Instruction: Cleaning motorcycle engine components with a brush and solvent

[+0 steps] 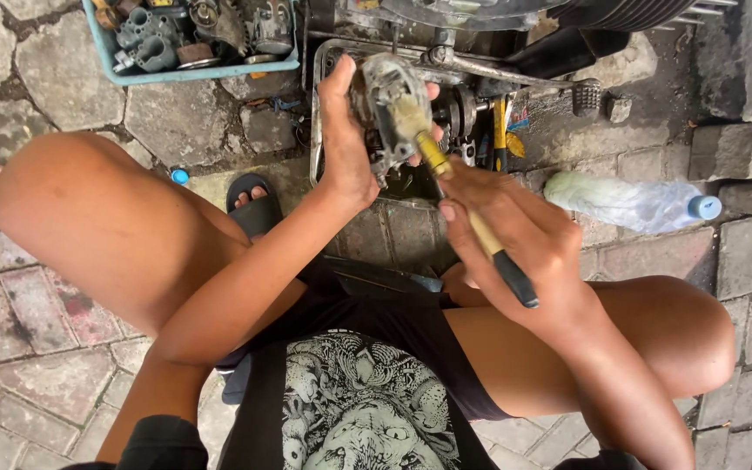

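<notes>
Head view of a person crouched on stone paving. The left hand [345, 144] is closed around a grimy metal engine part [391, 106], apparently a carburettor body, and holds it up over a shallow metal tray [317, 113] set on the ground. The right hand [515, 231] is closed on the handle of a paintbrush [454, 196], whose bristle end rests against the part's upper face.

Step in hand, as judged: brush-cleaning of the part, with the bristles in contact and the part tilted toward the viewer. Continued work would call for a firm left-hand hold while the brush reaches recesses, and for the part to be turned so that hidden faces come up; the tray lies below to catch run-off.

Appearance of the part: dull grey casting, coated with dark oily residue and yellowish film, with 1 rounded opening facing up. Finer detail is too blurred to tell.

Surroundings: a blue plastic crate [97, 35] of further metal parts at upper left; a clear plastic bottle [628, 202] with blue cap lying at right; a motorcycle footpeg [587, 96] and frame above the tray; a black sandal [252, 204] beneath the left forearm.
</notes>
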